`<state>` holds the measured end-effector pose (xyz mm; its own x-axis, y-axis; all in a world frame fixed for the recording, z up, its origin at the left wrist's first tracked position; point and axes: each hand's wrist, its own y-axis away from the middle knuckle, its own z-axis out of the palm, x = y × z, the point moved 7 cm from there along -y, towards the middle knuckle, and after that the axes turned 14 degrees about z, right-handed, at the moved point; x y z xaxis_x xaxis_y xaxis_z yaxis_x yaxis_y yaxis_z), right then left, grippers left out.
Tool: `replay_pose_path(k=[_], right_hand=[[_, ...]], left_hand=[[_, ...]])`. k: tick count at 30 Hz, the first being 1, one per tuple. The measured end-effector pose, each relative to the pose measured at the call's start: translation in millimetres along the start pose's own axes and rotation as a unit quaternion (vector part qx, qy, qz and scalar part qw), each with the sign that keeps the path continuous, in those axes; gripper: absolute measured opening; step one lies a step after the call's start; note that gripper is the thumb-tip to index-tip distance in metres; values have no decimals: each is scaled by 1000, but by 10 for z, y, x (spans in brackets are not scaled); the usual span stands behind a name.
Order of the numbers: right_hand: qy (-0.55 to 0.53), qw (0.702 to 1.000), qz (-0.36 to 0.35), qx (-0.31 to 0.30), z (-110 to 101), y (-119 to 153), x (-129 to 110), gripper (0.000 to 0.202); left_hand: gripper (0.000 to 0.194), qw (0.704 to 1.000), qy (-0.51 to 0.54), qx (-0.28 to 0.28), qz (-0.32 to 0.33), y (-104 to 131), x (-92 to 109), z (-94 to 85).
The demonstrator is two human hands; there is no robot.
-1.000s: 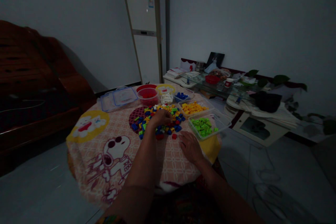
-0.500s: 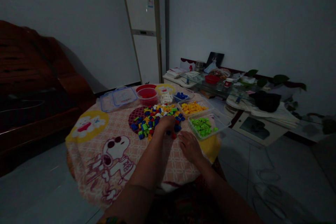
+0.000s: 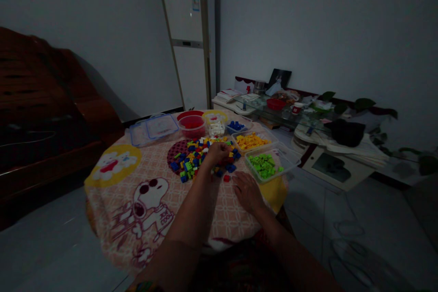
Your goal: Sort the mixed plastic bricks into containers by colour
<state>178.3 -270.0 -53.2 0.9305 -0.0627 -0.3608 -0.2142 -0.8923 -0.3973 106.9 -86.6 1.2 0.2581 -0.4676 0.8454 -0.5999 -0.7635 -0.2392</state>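
Apparently a picking-out step: toy bricks (image 3: 196,160) heaped inward of the far edge of the table (image 3: 232,219); left hand (image 3: 216,155) curled over them, contents untellable from here. Right hand (image 3: 248,191) loosely open, seemingly empty. Next move wants a neat pinch.

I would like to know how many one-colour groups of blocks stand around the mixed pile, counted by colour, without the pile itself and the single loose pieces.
Red blocks: 1 group
White blocks: 1 group
Blue blocks: 1 group
Yellow blocks: 1 group
Green blocks: 1 group
Total: 5 groups
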Motion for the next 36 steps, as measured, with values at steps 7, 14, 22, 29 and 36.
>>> replay_pose_path(k=[7, 14, 22, 29, 36], right_hand=[[-3, 1000, 7, 9, -11, -5, 8, 36], [-20, 1000, 4, -3, -82, 7, -57, 37], [-65, 995, 31, 70, -782, -985, 238, 39], [-46, 997, 60, -7, -306, -1596, 356, 39], [14, 997, 52, -53, -11, -1718, 441, 36]], left_hand=[[34, 974, 191, 118, 29, -197, -47, 391], [39, 981, 74, 117, 139, -263, 42, 279], [35, 967, -140, 26, 210, -185, 180, 494], [38, 954, -140, 4, 263, -153, 177, 553], [45, 957, -153, 17, 245, -127, 128, 535]])
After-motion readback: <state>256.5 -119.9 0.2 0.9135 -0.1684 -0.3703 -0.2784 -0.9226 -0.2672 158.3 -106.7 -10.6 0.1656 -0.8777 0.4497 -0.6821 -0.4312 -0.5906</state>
